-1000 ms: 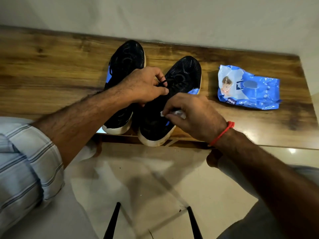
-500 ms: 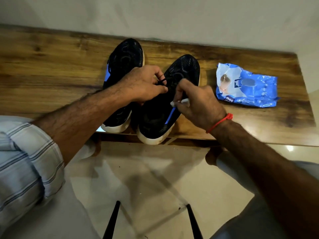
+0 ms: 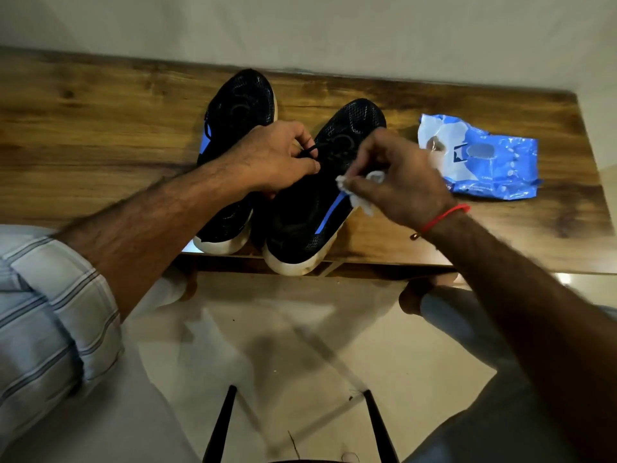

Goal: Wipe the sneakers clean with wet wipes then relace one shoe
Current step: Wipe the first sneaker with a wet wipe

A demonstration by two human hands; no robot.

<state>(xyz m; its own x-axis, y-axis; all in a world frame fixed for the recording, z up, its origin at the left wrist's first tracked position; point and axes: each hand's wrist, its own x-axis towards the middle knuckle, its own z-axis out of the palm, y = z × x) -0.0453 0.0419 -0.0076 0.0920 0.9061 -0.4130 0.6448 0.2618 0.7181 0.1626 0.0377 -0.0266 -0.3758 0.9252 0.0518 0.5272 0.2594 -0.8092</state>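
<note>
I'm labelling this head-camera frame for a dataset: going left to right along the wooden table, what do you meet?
Left sneaker → left hand pinching the black lace → right sneaker → right hand holding a white wipe → blue wet wipes pack.

Two black mesh sneakers [image 3: 300,182] with off-white soles and a bright blue side stripe sit on a brown wood-grain table [image 3: 100,135]. A black lace [image 3: 309,151] and a white wet wipe [image 3: 359,192] show at the hands. A blue and white wipes pack [image 3: 484,162] lies to the right. A red thread bracelet [image 3: 444,217] circles one wrist; a pale blue, grey-striped sleeve [image 3: 43,312] covers the other arm
</note>
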